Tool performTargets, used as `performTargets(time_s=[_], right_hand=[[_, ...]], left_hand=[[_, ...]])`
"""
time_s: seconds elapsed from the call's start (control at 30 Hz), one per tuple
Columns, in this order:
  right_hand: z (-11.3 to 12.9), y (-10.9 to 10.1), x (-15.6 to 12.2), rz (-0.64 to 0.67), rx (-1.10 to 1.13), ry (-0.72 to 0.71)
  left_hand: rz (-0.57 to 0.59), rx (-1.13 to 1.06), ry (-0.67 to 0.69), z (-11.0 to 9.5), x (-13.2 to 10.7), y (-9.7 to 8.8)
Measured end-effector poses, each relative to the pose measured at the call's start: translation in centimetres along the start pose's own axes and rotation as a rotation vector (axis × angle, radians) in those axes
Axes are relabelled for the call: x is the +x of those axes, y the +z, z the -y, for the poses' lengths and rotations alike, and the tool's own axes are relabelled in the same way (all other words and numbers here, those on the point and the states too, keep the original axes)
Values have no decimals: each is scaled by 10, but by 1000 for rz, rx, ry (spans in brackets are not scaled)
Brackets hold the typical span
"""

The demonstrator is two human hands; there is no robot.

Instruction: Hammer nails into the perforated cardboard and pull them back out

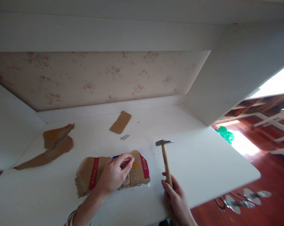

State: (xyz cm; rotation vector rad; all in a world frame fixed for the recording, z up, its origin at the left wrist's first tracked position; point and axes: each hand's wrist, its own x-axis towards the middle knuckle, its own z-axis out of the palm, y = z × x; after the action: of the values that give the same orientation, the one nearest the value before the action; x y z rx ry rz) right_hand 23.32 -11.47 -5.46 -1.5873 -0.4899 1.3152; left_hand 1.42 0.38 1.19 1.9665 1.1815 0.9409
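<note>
A torn piece of brown cardboard (pixel 142 169) with red printed bands lies at the front of the white table, small holes dotted across it. Just over it, my left hand (pixel 116 172) is closed in a pinch; whatever sits between the thumb and forefinger is too small to make out. A bit of blue shows behind these fingers. My right hand (pixel 176 194) is wrapped round the wooden handle of a hammer (pixel 165 157), held upright to the right of the cardboard with its metal head on top. Several loose nails (pixel 124 137) rest on the table behind the cardboard.
A smaller cardboard piece full of holes (pixel 120 122) lies behind the nails. Torn cardboard scraps (pixel 55 144) are at the left. White panels (pixel 226 69) enclose the table (pixel 214 163). On the red floor stand metal-and-glass objects (pixel 238 202) and a green bag-like thing (pixel 225 134).
</note>
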Motion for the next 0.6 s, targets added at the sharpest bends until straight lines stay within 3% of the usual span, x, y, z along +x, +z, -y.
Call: performTargets(time_s=[0.6], right_hand=[[0, 1, 0, 12, -17, -22]], left_hand=[[15, 7, 49, -2, -2, 1]])
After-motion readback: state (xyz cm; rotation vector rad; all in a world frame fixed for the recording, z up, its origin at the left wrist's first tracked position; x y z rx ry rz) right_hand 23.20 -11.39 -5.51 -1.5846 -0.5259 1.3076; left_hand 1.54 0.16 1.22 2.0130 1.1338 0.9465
